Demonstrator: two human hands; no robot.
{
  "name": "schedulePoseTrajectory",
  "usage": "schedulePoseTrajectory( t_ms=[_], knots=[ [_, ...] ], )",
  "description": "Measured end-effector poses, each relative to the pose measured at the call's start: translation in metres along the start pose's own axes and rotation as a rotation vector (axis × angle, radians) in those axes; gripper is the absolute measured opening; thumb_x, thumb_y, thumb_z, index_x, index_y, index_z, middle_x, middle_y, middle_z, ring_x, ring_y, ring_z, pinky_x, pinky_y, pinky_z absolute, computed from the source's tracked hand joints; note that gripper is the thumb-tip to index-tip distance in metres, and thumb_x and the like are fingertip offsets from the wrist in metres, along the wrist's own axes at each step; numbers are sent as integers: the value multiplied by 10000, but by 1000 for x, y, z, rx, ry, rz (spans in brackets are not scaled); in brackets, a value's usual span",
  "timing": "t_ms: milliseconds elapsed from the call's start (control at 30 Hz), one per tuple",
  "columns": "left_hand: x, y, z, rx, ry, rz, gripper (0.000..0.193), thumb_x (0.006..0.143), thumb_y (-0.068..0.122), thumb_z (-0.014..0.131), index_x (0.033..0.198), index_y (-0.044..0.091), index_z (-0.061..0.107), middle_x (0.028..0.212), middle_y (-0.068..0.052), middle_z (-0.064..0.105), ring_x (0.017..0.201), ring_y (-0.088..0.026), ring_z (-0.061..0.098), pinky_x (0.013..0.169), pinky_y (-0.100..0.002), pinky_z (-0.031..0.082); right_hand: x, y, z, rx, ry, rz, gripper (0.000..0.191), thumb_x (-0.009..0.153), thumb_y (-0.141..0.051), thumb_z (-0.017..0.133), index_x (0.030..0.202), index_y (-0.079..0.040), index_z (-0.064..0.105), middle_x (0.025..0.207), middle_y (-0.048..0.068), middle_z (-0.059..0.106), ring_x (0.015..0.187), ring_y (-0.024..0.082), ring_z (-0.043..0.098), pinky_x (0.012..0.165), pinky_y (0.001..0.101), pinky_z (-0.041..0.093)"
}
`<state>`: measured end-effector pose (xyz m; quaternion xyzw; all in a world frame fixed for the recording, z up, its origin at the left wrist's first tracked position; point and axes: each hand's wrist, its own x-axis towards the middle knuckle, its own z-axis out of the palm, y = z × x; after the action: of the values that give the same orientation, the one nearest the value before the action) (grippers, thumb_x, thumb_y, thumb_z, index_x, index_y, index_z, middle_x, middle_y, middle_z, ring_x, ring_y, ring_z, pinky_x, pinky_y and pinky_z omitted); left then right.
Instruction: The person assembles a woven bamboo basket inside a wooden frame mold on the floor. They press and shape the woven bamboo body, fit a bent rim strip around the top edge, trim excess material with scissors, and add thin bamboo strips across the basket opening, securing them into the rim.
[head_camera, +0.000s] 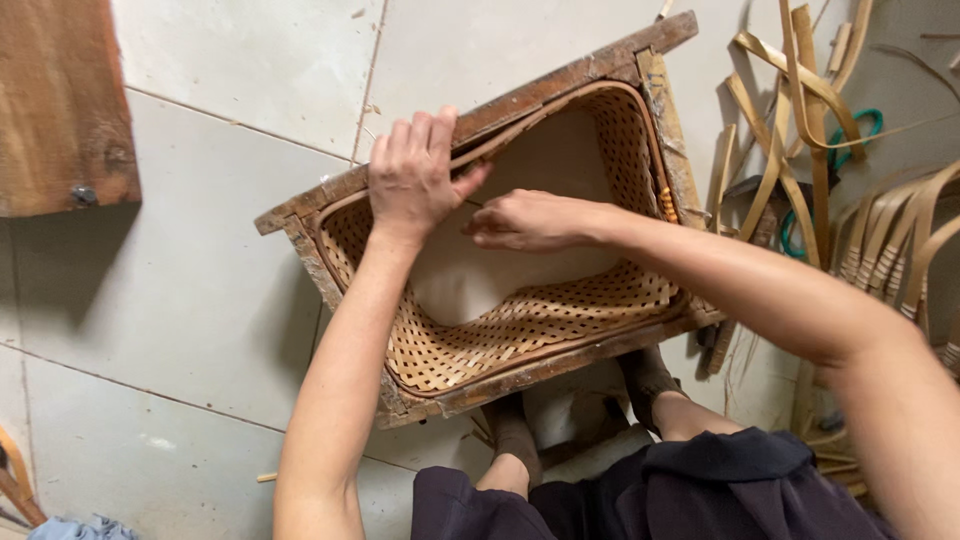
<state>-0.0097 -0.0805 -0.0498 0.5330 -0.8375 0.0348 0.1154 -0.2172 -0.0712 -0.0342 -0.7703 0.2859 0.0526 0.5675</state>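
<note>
Woven bamboo basket (520, 330) sits inside the square wooden frame (560, 85) on the tiled floor (200, 300), just in front of my feet. My left hand (412, 180) grips the far rim strip, fingers curled over the frame edge. My right hand (530, 220) presses flat inside, holding nothing. Judgement: seat the rim evenly against all 4 sides. Loose bamboo strips (800, 100) crowd the right; left floor is open.

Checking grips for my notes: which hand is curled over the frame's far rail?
The left hand: its fingers hook over the wooden frame, while the right hand rests inside the woven basket.
</note>
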Motion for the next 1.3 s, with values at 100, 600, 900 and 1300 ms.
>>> schedulePoseTrajectory(
  t_ms=[100, 600, 900, 1300],
  knots=[
    [-2, -1, 1, -18, -153, -47, 763, 997, 797, 570, 1294, 95, 561, 1013, -65, 599, 852, -202, 589, 688, -366, 503, -55, -13, -9, -123, -19, -4, 453, 1029, -361, 513, 1314, -33, 642, 1243, 180, 701, 1106, 320, 692, 955, 452, 554],
    [-152, 154, -78, -904, -642, -62, 859, 750, 563, 785, 1425, 93, 536, 1425, -194, 571, 1340, -367, 525, 1061, -542, 487, -201, -28, 30, -1253, -194, 6, 693, 745, -269, 631, 1362, 33, 537, 1348, 240, 607, 1367, 350, 500, 1186, 481, 182],
    [-109, 117, -66, -618, -225, -26, 846, 884, 592, 784, 1524, 160, 439, 1555, -152, 492, 1444, -361, 478, 1227, -559, 359, -197, -14, 41, -1252, -380, -38, 538, 796, -199, 603, 1250, 87, 577, 1260, 256, 652, 1270, 351, 586, 1226, 530, 201],
    [-9, 0, -8, -2, -106, -16, 991, 773, 824, 746, 1317, 37, 485, 971, -92, 570, 789, -218, 576, 631, -366, 486, -116, -32, 18, -618, -374, 78, 785, 887, -652, 598, 1392, -55, 545, 1190, 157, 698, 1047, 294, 667, 1048, 501, 425]
  ],
)
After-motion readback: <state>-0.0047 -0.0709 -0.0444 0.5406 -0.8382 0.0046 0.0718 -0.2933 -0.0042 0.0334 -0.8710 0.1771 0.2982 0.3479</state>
